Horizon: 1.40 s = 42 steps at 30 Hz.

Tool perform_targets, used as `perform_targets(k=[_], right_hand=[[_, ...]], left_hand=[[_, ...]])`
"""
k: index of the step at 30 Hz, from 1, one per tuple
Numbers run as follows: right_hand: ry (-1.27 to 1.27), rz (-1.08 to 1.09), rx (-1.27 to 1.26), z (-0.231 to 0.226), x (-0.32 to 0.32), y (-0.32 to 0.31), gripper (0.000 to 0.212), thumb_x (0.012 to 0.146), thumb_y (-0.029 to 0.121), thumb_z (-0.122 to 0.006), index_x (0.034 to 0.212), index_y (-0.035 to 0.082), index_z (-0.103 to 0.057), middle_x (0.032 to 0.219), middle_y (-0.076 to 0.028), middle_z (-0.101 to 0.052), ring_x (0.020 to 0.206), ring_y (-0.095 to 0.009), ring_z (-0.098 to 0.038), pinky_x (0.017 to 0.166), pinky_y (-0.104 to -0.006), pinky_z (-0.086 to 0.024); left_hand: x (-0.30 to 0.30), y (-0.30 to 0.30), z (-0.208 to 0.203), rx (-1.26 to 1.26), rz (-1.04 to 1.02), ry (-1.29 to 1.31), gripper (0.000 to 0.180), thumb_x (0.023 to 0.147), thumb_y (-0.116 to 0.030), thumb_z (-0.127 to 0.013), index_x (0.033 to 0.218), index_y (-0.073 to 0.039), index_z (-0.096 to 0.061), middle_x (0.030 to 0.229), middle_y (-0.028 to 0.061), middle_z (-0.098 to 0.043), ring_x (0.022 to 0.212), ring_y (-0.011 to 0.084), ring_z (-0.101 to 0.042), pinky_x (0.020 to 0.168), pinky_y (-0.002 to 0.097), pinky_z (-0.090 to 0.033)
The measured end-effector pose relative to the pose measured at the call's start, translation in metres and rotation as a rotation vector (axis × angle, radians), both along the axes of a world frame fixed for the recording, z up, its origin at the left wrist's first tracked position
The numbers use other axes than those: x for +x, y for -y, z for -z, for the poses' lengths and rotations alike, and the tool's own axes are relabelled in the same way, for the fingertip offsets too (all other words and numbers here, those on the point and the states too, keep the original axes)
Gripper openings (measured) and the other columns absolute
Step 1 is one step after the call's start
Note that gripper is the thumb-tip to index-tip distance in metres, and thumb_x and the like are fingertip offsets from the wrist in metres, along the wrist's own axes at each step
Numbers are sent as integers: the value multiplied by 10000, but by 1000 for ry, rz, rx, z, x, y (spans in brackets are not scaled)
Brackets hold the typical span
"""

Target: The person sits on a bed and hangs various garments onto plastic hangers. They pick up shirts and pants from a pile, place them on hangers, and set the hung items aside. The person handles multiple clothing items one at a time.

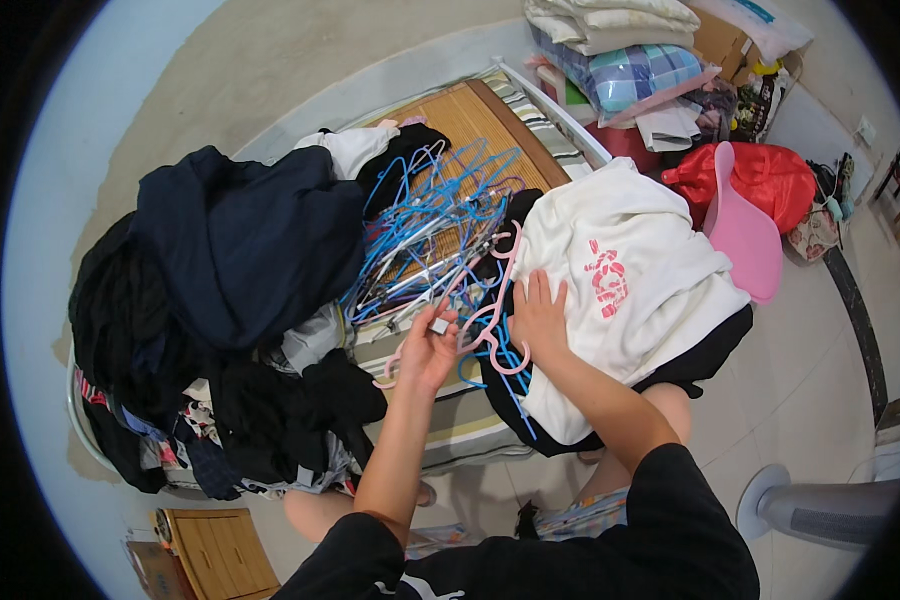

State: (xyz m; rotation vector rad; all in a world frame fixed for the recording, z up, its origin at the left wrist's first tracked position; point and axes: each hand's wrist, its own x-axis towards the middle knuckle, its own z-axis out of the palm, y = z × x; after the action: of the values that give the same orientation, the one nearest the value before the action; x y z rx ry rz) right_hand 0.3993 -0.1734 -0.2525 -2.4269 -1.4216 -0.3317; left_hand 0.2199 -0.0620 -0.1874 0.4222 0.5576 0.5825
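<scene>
My left hand [431, 348] is closed around a pink clothes hanger [490, 325], with a small whitish piece showing at the fingertips. The hanger slants up toward the edge of a white garment [660, 270] with a pink print. Flat on this garment lies my right hand [539, 314], fingers stretched out. The white garment is bunched on top of black clothing [705, 352] at the bed's near right. Just beyond my left hand, a tangled heap of mostly blue hangers [435, 215] spreads over a bamboo mat [450, 115].
A tall pile of dark clothes [240, 245] stands on the left. Folded bedding [645, 75] is stacked at the far right, near a red bag [770, 185] and a pink plastic chair [745, 250]. A grey tower fan [830, 512] is at the lower right, a wooden cabinet [220, 550] at the lower left.
</scene>
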Motion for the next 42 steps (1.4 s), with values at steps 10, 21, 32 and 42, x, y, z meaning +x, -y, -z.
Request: perform_targets(k=[10,21,32,42], right_hand=[[6,3,-20,2,1,-2,673,805,358,-666,1364,25,-495,1449,-254,-438,1426,-365,-324,1130,-641,-198],[11,9,-25,1,-1,-2,627,830,344,-625,1357,28,-503,1462,-241,-435,1432,-354,-321,1139,-630,-186],[-8,-59,240,12,2,2,433,771,193,-645,1168,25,-602,1324,-210,-535,1322,-337,-449,1139,-599,-237],[-846,85,656,-3,17,20,159,840,24,-552,921,5,-687,998,-138,-700,967,-250,-656,915,-326,-488]], left_hand=[[70,-2,-10,180,164,12,301,996,-263,-596,1204,-46,-573,986,170,-696,741,251,-716,610,288,-611],[-48,33,-5,105,119,60,392,997,-254,-545,1307,-13,-542,875,132,-692,710,243,-676,622,331,-566],[-208,57,15,1159,-722,-1358,798,835,-77,-754,1498,-31,-313,1360,224,-456,1232,322,-505,960,466,-465],[-176,50,12,1838,-259,-1287,634,768,-170,-759,1351,-75,-527,1457,190,-422,1424,398,-305,1145,606,-207]])
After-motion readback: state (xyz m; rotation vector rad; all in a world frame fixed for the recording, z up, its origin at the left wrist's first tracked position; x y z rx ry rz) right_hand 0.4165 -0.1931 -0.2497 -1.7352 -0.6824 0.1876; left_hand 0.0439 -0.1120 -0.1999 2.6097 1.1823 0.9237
